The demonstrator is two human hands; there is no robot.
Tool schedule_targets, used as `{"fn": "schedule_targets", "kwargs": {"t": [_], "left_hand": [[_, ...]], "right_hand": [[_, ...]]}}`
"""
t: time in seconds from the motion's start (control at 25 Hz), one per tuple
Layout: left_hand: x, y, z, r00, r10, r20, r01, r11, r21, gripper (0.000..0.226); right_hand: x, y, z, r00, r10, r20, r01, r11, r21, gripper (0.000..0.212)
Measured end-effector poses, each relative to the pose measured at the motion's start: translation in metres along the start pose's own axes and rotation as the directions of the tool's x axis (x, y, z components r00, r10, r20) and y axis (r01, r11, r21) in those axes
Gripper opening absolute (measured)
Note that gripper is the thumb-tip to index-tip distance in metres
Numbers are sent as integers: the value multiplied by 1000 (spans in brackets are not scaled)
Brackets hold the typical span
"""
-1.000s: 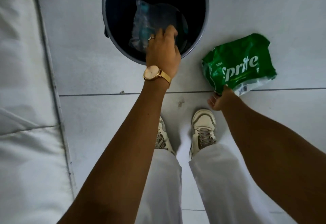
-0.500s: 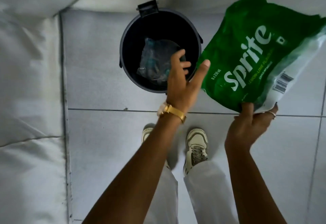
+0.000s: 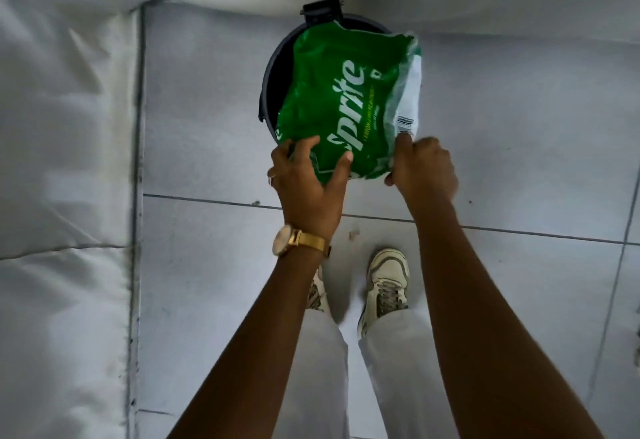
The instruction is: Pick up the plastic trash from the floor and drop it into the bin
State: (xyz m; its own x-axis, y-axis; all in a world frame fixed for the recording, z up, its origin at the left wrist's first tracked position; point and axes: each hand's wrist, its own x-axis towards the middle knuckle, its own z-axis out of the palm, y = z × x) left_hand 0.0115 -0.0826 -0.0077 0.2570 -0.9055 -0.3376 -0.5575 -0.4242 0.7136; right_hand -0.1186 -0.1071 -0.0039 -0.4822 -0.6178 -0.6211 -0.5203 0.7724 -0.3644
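Note:
A large green Sprite plastic wrapper (image 3: 343, 92) hangs over the mouth of the dark round bin (image 3: 273, 75), covering most of the opening. My left hand (image 3: 308, 186), with a gold watch on the wrist, grips the wrapper's near left corner. Its near right corner, beside the barcode, is pinched by my right hand (image 3: 424, 168). What lies inside the bin is hidden by the wrapper.
White padded cushions (image 3: 62, 127) run along the left side and behind the bin. The floor is pale grey tile (image 3: 207, 127) with dark grout lines. My two white shoes (image 3: 386, 283) stand just before the bin.
The wrapper went from the floor at right, up in my right hand, to above the bin. My left hand left the bin and took hold of the wrapper.

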Motion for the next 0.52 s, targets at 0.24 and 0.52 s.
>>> {"fn": "schedule_targets", "kwargs": {"t": [0.24, 0.52], "left_hand": [[48, -4, 7, 986, 51, 156, -87, 969, 231, 54], [83, -4, 41, 932, -37, 361, -186, 805, 563, 41]], "right_hand": [[44, -37, 13, 996, 20, 88, 5, 961, -277, 49], [21, -41, 12, 948, -288, 137, 319, 861, -396, 42]]}}
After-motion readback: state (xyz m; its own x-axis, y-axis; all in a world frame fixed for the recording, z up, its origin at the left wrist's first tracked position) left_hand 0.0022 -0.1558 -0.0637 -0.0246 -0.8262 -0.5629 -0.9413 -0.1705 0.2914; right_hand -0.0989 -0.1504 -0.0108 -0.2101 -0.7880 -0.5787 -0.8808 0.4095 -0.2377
